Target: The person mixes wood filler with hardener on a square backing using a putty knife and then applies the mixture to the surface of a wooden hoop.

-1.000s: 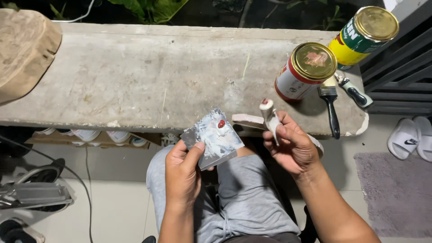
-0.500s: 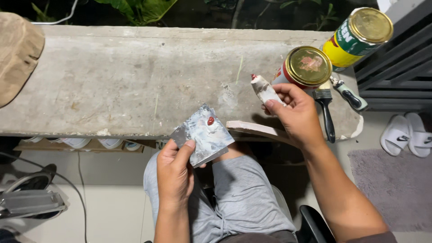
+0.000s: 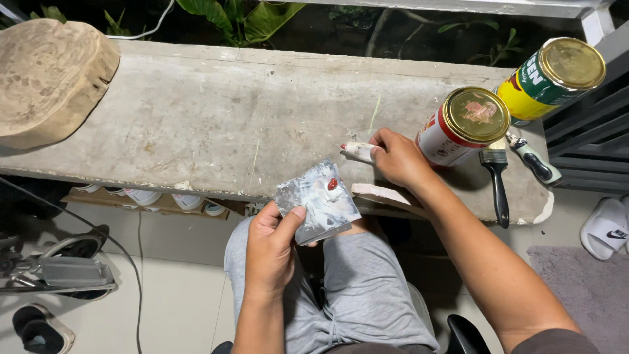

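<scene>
Centre frame, just below worktop (image 3: 229, 124) edge: L hand (image 3: 272, 246) clamped on a square mixing card (image 3: 318, 202), thumb on top, card tilted, smeared grey-white. On the card's upper part a white blob w/ a small red dab (image 3: 332, 184), not blended in.

Right of centre: R hand (image 3: 396, 157) closed round a small white-smeared tube (image 3: 357, 151), red tip pointing left, lying low on the worktop; whether resting on it or just above, cannot tell. Hands apart.

Near R hand: pale flat scraper (image 3: 383, 195) at worktop edge, just below the wrist. Further right, red-and-white can (image 3: 466, 124), gold lid on; yellow-green can (image 3: 553, 75) at upper right, also lidded. Black-handled brush (image 3: 498, 180) beside the cans. Wood slab (image 3: 49, 78) at upper left, well apart.

Judged step: dosing done, tube being parked; filler on card, unmixed.

Next move calls for: a freed R hand, scraper taken by its clean end, card kept level so blob stays put.
</scene>
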